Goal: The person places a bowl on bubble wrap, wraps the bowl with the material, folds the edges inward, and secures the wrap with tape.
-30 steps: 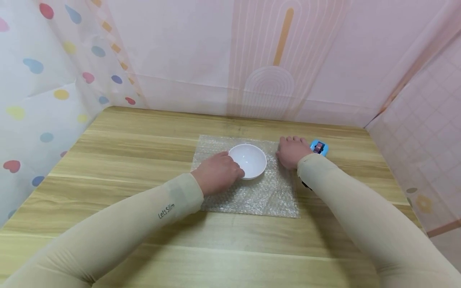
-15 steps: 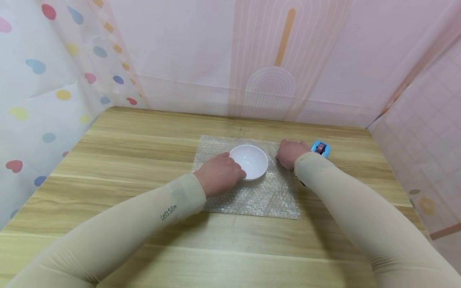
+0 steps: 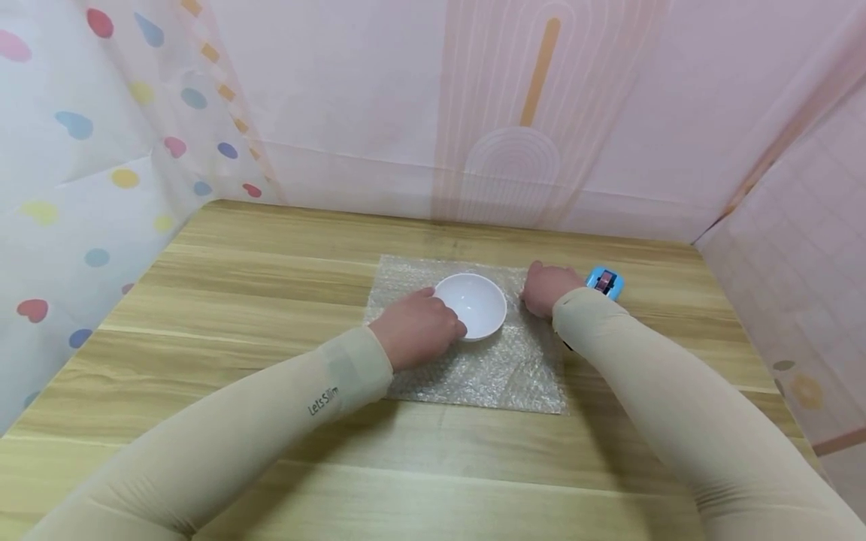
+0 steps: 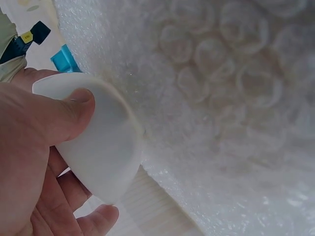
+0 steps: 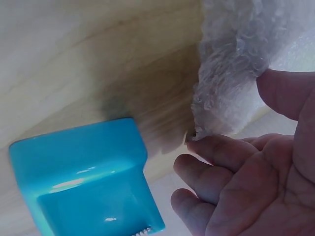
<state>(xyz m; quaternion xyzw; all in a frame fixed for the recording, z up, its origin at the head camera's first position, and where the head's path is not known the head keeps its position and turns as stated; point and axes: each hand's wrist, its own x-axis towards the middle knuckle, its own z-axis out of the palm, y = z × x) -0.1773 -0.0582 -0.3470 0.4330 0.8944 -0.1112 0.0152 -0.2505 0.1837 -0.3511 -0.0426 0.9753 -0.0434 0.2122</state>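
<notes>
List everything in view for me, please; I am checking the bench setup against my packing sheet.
Bowl: one, white, standing on the middle of the bubble wrap.
Bubble wrap: one sheet, clear, flat on the table's middle.
Tape dispenser: one, blue, on the table by the wrap's far right corner.
Table: one, light wood grain.
Backdrop sheets: pink behind and at the right, white with coloured hearts at the left.
Sleeves: two, beige, one on each arm.
Left hand: grips the bowl's near left rim, thumb on the rim.
Right hand: pinches the wrap's far right corner, beside the dispenser.
</notes>
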